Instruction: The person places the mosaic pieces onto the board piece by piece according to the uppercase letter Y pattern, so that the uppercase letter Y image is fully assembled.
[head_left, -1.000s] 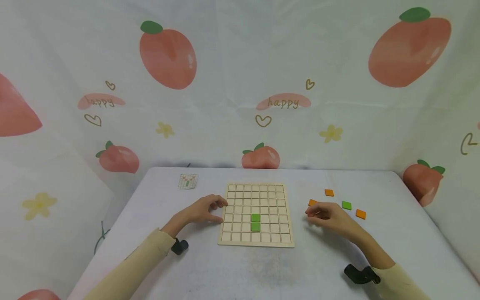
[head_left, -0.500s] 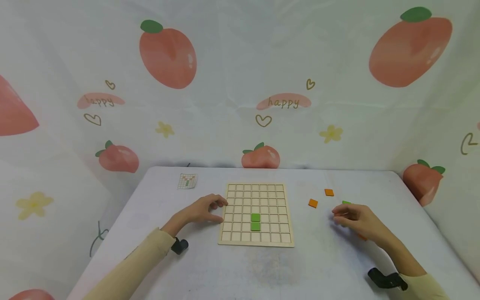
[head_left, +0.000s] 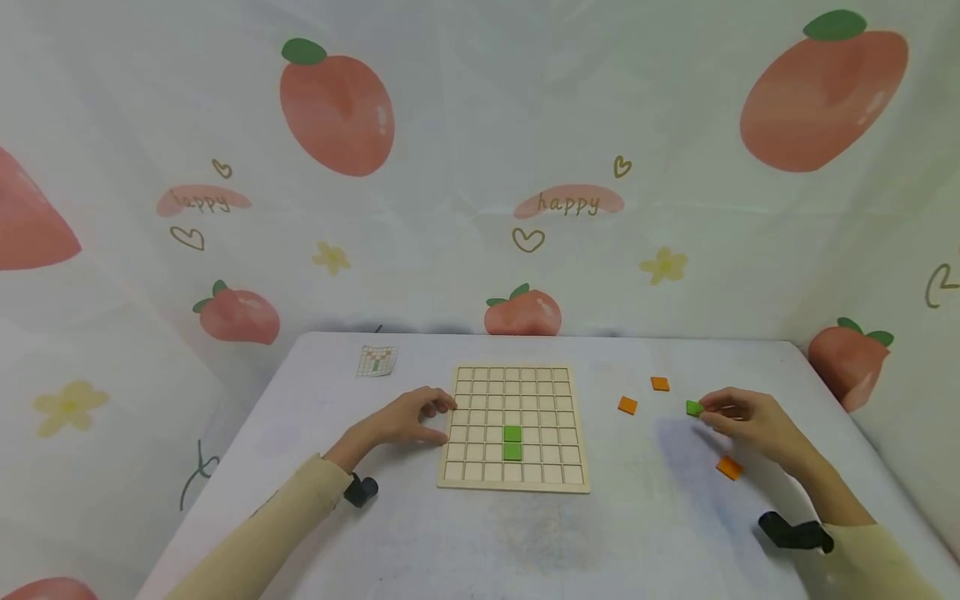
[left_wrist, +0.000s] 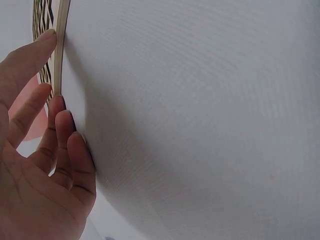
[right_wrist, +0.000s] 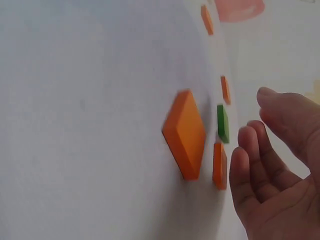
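My left hand (head_left: 408, 417) rests on the table with thumb and fingertips at the left edge of a wooden grid board (head_left: 517, 489). Its fingers look loosely bent in the left wrist view. Two green tiles, an upper green tile (head_left: 512, 433) and a lower green tile (head_left: 512, 452), sit one above the other in the board's middle column. To the right, my right hand (head_left: 757, 421) has its fingertips right at a loose green tile (head_left: 694, 408). The right wrist view shows thumb and fingers apart, with nothing between them, and the loose green tile (right_wrist: 222, 123) lying beyond the fingertips.
Loose orange tiles lie around the right hand: a back orange tile (head_left: 660, 383), one orange tile nearer the board (head_left: 627, 405) and a front orange tile (head_left: 729, 467). Another orange tile (right_wrist: 220, 166) shows in the right wrist view. A small pattern card (head_left: 377, 361) lies at back left.
My right hand has moved right, away from the board's side, over to the loose green tile. The front orange tile has come into view. The left hand stays put.
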